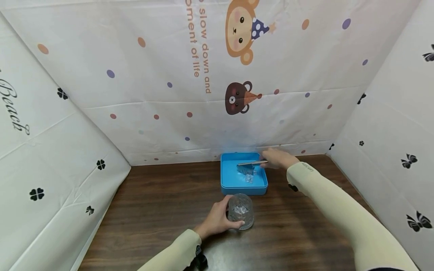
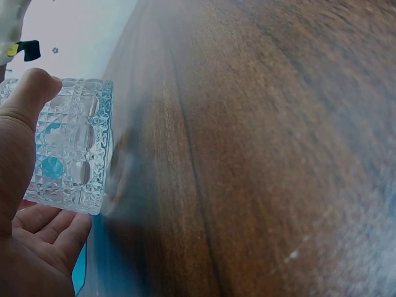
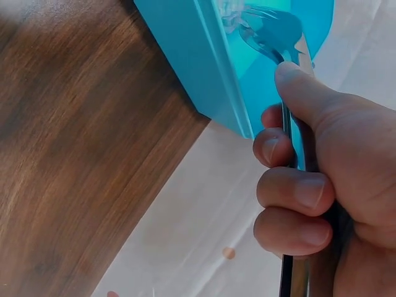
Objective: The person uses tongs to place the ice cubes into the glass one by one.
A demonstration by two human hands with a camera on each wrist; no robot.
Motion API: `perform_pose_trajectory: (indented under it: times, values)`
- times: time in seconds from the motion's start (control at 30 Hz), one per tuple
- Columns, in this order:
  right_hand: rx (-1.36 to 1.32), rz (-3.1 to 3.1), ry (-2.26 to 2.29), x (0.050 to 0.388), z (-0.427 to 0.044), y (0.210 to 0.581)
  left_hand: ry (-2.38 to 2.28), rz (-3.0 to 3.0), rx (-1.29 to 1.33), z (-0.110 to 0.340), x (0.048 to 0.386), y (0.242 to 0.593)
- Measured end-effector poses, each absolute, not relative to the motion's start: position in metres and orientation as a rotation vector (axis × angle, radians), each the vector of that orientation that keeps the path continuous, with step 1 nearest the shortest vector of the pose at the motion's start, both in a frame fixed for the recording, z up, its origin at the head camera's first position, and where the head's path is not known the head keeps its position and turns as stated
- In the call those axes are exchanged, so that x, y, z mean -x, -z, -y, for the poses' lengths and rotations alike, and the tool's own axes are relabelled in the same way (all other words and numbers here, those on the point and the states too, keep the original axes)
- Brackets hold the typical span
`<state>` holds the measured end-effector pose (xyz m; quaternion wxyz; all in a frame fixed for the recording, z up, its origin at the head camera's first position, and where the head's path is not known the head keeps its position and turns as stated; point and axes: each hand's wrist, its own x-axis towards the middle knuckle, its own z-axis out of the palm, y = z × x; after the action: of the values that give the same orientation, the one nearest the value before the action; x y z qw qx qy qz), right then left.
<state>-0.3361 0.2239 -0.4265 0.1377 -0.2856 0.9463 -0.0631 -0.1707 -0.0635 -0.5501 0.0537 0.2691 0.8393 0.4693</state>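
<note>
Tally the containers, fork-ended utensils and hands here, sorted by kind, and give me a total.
Blue rectangular tray: 1
Clear cut-glass tumbler: 1
Fork-ended utensil: 1
Hands: 2, the left hand holding the tumbler and the right hand gripping the utensil
Total: 5

Brown wood-grain table (image 1: 162, 199), blue tray (image 1: 244, 191) at back, clear glass (image 1: 246, 211) nearer

Sheet-walled tabletop nook; home or workplace, can't tell. White printed sheets (image 1: 142, 71) on three sides: cartoon bear heads (image 1: 234, 98) and coloured dots (image 1: 141, 42) at back, black clovers (image 1: 36, 194) left, black bows (image 1: 408, 161) right. Dark wood-grain table (image 1: 162, 199) sits between them.
</note>
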Motion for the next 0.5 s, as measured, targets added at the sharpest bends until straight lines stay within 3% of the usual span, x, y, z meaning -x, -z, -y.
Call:
perform_pose_trajectory:
  times: [0.5]
  values:
    - [1.084, -2.841, 0.435, 0.318, -0.238, 0.408, -1.429, -2.540, -0.792, 0.063, 0.171, 0.549]
